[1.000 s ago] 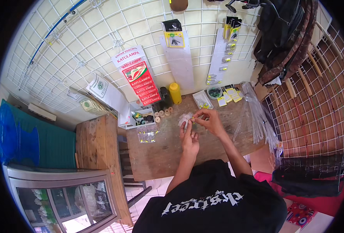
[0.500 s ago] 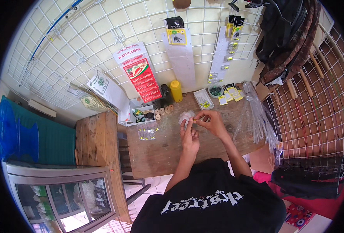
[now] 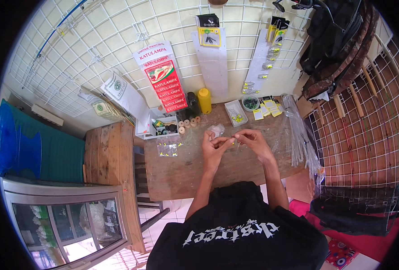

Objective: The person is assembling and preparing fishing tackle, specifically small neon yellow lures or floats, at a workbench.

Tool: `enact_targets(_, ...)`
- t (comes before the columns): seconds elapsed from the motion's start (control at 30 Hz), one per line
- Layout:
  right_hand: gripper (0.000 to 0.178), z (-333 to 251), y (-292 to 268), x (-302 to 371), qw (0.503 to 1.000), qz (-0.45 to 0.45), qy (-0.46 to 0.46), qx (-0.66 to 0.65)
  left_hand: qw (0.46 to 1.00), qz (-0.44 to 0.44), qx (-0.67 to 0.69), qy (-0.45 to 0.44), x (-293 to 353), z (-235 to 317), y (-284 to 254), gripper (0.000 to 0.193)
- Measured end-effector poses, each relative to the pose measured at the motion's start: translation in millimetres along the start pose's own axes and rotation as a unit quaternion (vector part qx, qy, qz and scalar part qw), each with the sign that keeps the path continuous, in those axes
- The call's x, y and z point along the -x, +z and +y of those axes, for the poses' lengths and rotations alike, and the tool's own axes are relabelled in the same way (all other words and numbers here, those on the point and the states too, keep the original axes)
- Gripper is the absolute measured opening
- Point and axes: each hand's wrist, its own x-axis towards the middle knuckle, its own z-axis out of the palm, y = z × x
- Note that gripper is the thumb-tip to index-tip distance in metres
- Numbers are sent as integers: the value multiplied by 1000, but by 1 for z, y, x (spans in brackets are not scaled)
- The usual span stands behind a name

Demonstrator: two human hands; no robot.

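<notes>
Mid-frame, the left hand (image 3: 212, 146) has turned in to meet the right hand (image 3: 253, 141), both pinching a yellow bit (image 3: 233, 143), so work seems centred there, below the bag (image 3: 217, 129)

Both hands (image 3: 214, 150) close together, fingertips (image 3: 239, 136) in a pinch, forearms (image 3: 276, 182) well apart.
</notes>
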Motion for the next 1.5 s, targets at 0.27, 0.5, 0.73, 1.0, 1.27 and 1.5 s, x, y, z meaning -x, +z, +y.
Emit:
enact_targets(0.27, 21, -5, -12, 3, 994, -96, 40, -15, 987, -120, -100, -31, -5, 11, -6, 48)
enact_targets(0.5, 23, 10, -8, 19, 991, -107, 54, -52, 970, -175, -158, -55, -11, 21, -18, 46)
enact_targets(0.73, 31, 50, -6, 32, 995, 81, -11, 54, 796, -231, -551, 102, -24, 35, -27, 40)
enact_targets(1.0, 28, -1, 13, 10, 932, -38, -219, 288, 736, -359, -573, 28, -42, 73, -7, 43)
enact_targets(1.27, 14, -19, 19, 5, 933, -66, -180, 304, 777, -371, -508, -22, -57, 84, -15, 42)
enact_targets(1.5, 8, -50, 14, -4, 874, -75, -289, 383, 827, -385, -408, -37, -67, 74, -22, 41)
